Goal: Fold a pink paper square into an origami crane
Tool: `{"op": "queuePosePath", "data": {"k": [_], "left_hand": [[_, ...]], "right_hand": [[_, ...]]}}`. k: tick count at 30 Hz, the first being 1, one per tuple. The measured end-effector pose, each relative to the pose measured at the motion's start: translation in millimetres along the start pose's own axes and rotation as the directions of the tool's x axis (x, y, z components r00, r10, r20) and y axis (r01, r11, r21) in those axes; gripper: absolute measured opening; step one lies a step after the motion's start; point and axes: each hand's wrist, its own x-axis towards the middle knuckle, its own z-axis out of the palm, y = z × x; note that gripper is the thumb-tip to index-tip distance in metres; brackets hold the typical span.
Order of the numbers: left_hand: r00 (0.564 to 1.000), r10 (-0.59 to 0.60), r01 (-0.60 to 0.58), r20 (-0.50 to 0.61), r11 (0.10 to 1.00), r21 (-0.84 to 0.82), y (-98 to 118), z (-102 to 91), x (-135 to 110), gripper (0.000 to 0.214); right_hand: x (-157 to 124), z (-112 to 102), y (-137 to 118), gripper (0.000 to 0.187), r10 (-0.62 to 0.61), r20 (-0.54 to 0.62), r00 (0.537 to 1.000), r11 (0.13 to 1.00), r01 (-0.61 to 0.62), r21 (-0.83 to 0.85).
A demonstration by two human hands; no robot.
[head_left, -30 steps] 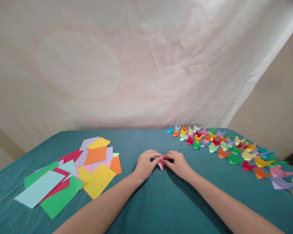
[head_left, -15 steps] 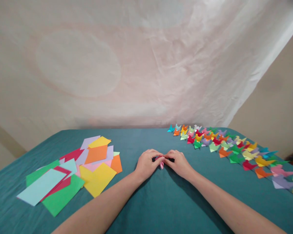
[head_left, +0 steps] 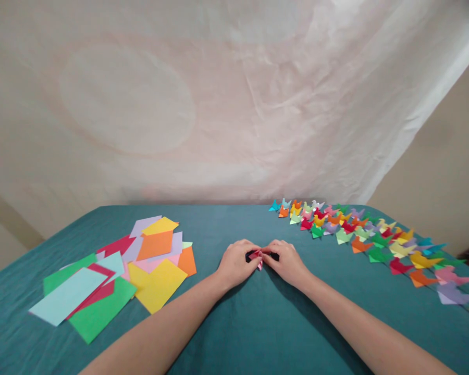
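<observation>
My left hand (head_left: pixel 234 263) and my right hand (head_left: pixel 286 262) meet at the middle of the teal tablecloth (head_left: pixel 242 323). Both pinch a small pink folded paper piece (head_left: pixel 258 259) between their fingertips, low over the cloth. Most of the piece is hidden by my fingers. Both forearms stretch in from the near edge.
A loose spread of flat coloured paper sheets (head_left: pixel 113 268) lies to the left. Several small folded paper birds (head_left: pixel 359 234) stand in rows along the right side. A creased pale cloth backdrop (head_left: pixel 219 104) hangs behind the table.
My fingers have drawn closer over the pink piece, and less of it shows. Hands stay in the same spot.
</observation>
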Motion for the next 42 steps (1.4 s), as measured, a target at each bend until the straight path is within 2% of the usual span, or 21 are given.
{"op": "queuePosePath", "data": {"k": [9, 21, 26, 30, 35, 38, 42], "left_hand": [[1.0, -0.001, 0.001, 0.008, 0.999, 0.038, 3.9, -0.6, -0.8, 0.024], [1.0, -0.012, 0.012, 0.012, 0.999, -0.038, -1.9, 1.2, 1.1, 0.023], [1.0, -0.017, 0.017, 0.013, 1.0, -0.021, -1.3, 0.9, -0.2, 0.022], [1.0, -0.016, 0.016, 0.021, 1.0, 0.001, -0.5, 0.3, -1.0, 0.021], [0.999, -0.025, 0.022, 0.045, 0.998, 0.061, 2.6, -1.4, -1.3, 0.021], [0.999, -0.021, 0.016, 0.048, 0.995, 0.099, 4.7, -2.5, -2.3, 0.021], [0.999, 0.009, -0.016, 0.048, 0.99, 0.138, 6.5, -3.0, -4.0, 0.019]], "right_hand": [[-1.3, 2.3, -0.4, 0.018, -0.005, -0.007, 1.0, 1.0, 0.005, -0.023], [-1.1, 2.1, 0.9, 0.018, -0.003, -0.008, 1.0, 1.0, 0.002, -0.03], [-3.7, -0.4, -1.2, 0.017, -0.059, -0.017, 0.998, 0.99, 0.057, -0.126], [-6.1, -5.9, -6.5, 0.021, -0.196, 0.018, 0.98, 0.933, 0.192, -0.306], [-4.5, -9.1, -11.9, 0.014, -0.362, 0.065, 0.93, 0.782, 0.341, -0.522], [-2.7, -8.9, -12.6, 0.013, -0.424, 0.081, 0.902, 0.72, 0.39, -0.574], [-2.1, -9.0, -11.5, 0.013, -0.462, 0.097, 0.882, 0.679, 0.422, -0.6]]}}
